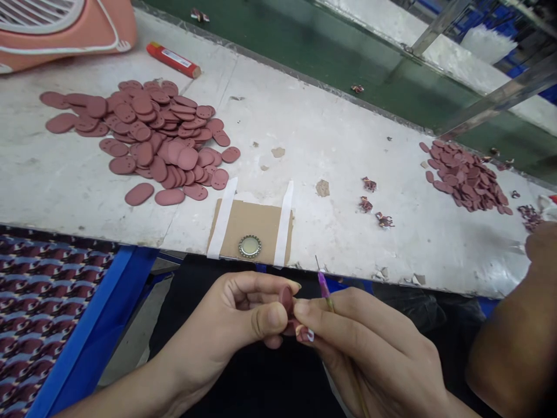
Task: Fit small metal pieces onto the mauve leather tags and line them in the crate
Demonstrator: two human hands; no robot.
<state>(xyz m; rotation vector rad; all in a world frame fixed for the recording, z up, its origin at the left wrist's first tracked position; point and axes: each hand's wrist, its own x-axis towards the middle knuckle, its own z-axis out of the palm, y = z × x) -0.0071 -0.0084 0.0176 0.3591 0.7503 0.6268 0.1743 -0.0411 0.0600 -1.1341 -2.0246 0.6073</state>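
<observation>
My left hand (243, 316) is closed, pinching a small reddish-brown oval piece (286, 299) between thumb and fingers below the table's front edge. My right hand (369, 345) is closed on a thin tool with a purple tip and a needle point (322, 284), and its fingertips touch the same oval piece. A big heap of the same oval pieces (152, 136) lies on the white table at the left. A smaller heap (465, 177) lies at the right.
A cardboard patch taped to the table edge (250, 223) carries a metal bottle cap (249, 247). A red lighter (173, 59) and a pink fan (61, 29) sit at the back left. Small scraps (372, 203) lie mid-table. Another person's arm (517, 325) reaches in at the right.
</observation>
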